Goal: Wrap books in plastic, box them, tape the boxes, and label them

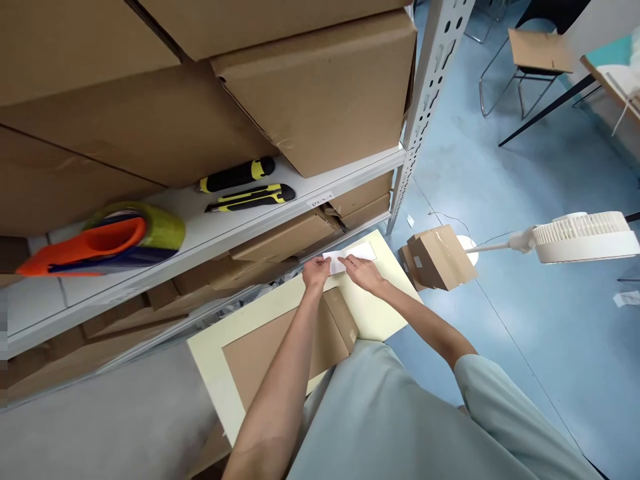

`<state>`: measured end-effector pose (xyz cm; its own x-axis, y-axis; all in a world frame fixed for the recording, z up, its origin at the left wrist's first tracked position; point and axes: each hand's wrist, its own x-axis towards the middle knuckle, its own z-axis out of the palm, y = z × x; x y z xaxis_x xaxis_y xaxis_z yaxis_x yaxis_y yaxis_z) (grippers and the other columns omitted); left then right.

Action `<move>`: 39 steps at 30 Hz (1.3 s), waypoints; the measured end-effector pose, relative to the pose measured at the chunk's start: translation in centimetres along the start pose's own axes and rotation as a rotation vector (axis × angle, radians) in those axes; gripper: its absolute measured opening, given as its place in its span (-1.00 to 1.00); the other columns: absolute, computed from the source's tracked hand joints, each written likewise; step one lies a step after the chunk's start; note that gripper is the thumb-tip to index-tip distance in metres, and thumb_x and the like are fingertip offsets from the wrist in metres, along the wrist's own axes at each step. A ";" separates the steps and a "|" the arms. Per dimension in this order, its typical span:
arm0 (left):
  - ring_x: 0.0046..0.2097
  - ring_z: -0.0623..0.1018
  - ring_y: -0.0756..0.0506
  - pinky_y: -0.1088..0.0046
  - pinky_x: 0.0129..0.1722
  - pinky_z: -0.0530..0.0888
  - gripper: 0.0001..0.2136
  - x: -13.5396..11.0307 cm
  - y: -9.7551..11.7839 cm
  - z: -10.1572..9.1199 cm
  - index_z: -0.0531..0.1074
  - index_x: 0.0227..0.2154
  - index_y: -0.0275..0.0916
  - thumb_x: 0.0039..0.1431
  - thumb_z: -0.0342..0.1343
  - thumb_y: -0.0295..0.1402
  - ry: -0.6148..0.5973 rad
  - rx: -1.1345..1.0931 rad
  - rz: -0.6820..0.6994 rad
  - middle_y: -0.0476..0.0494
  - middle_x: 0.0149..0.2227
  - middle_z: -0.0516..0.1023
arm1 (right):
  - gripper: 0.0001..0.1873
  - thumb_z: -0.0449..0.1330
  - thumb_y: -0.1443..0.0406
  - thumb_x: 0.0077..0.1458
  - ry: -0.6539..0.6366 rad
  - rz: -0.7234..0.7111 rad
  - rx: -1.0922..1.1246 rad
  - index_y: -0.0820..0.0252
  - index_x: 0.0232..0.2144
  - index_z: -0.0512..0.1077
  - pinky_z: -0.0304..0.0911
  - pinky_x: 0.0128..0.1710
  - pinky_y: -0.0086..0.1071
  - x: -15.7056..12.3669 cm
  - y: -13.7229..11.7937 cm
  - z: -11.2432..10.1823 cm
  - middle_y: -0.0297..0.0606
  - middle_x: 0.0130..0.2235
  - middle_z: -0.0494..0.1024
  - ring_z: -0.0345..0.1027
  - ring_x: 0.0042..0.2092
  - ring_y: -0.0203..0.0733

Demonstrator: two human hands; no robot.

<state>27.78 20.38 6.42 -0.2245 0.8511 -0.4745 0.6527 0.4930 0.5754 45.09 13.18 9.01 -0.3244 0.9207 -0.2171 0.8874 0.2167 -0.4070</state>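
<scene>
Both my hands rest on a white paper label (353, 256) lying on a pale yellow board (373, 310) low in front of me. My left hand (316, 272) pinches the label's left end with curled fingers. My right hand (363, 271) presses on the label with fingers bent over it. A flat brown cardboard box (265, 350) lies on the board just below my hands, partly hidden by my left forearm.
A metal shelf (210, 233) to the left holds two yellow-black utility knives (250, 187), an orange tape dispenser (100, 243) and big cardboard boxes (320, 87). A small taped box (437, 257) and a white fan (580, 237) stand on the blue floor at right. A chair (537, 57) stands far right.
</scene>
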 end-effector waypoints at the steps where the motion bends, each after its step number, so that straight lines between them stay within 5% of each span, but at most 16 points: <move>1: -0.21 0.67 -0.22 0.28 -0.13 0.55 -0.78 0.3 -0.3 -1.0 0.63 -0.30 -0.18 0.05 0.29 -0.17 0.014 0.028 -0.025 -0.13 -0.37 0.69 | -0.38 -0.08 0.46 0.45 -0.037 0.075 -0.012 0.22 0.49 0.12 0.46 0.10 -0.21 0.5 -0.1 0.3 0.05 0.19 0.53 0.52 0.09 -0.03; 8: -0.26 0.64 -0.27 0.25 -0.14 0.50 -0.84 0.1 -2.0 -5.0 0.55 -0.50 -0.15 -0.01 0.25 -0.18 0.051 0.158 -0.129 -0.07 -0.53 0.57 | -0.22 -0.03 0.56 0.32 -0.219 0.236 -0.054 0.25 0.54 0.05 0.33 0.24 -0.19 3.5 -0.3 1.9 0.13 0.22 0.51 0.41 0.23 -0.01; 14: -0.33 0.59 -0.26 0.25 -0.22 0.49 -0.82 -0.7 -2.9 -5.0 0.47 -0.58 -0.12 -0.04 0.23 -0.16 0.044 0.159 -0.140 -0.06 -0.62 0.46 | -0.28 -0.06 0.52 0.39 -0.246 0.229 -0.072 0.26 0.53 0.06 0.30 0.26 -0.16 3.9 -0.6 2.5 0.20 0.26 0.44 0.39 0.24 0.00; 26: -0.30 0.61 -0.27 0.23 -0.29 0.52 -0.77 -2.7 -2.7 -5.7 0.60 -0.43 -0.18 -0.12 0.24 -0.15 0.006 -0.062 -0.114 -0.20 -0.46 0.62 | -0.31 -0.04 0.51 0.42 -0.241 0.271 -0.108 0.30 0.53 0.05 0.30 0.27 -0.13 3.8 -1.4 2.9 0.22 0.29 0.42 0.38 0.24 -0.02; 29: -0.33 0.58 -0.24 0.24 -0.32 0.51 -0.76 -3.7 -2.4 -7.8 0.58 -0.46 -0.21 -0.11 0.25 -0.13 -0.009 -0.155 -0.085 -0.20 -0.48 0.58 | -0.30 -0.05 0.53 0.40 -0.220 0.306 -0.078 0.26 0.53 0.08 0.29 0.28 -0.14 3.4 -2.0 2.3 0.19 0.28 0.43 0.38 0.24 -0.04; 33: -0.37 0.52 -0.14 0.33 -0.37 0.48 -0.68 -7.1 -2.7 -13.0 0.52 -0.48 -0.21 -0.12 0.30 -0.04 -0.075 -0.300 -0.007 -0.17 -0.46 0.55 | -0.32 0.00 0.53 0.37 -0.158 0.360 0.022 0.27 0.49 0.19 0.31 0.24 -0.12 2.4 -3.0 0.6 0.21 0.24 0.48 0.42 0.21 0.01; 36: -0.31 0.54 -0.13 0.37 -0.31 0.50 -0.59 -11.5 -4.8 -17.6 0.48 -0.52 -0.19 -0.11 0.35 0.09 -0.165 -0.409 0.071 -0.16 -0.41 0.56 | -0.39 0.08 0.44 0.40 -0.075 0.408 0.116 0.36 0.45 0.25 0.35 0.20 -0.13 0.6 -4.4 -0.9 0.27 0.20 0.52 0.46 0.20 0.06; 39: -0.27 0.55 -0.14 0.37 -0.26 0.51 -0.57 -16.0 -8.2 -21.4 0.51 -0.50 -0.18 -0.01 0.39 0.11 -0.323 -0.556 0.133 -0.19 -0.34 0.60 | -0.49 -0.10 0.31 0.54 0.015 0.417 0.204 0.40 0.38 0.32 0.37 0.19 -0.21 -3.0 -7.2 -1.6 0.20 0.17 0.58 0.52 0.16 -0.02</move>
<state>10.57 6.61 23.54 0.1174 0.8570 -0.5018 0.1692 0.4806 0.8604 40.24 9.38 14.03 0.0523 0.9206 -0.3871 0.8579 -0.2398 -0.4544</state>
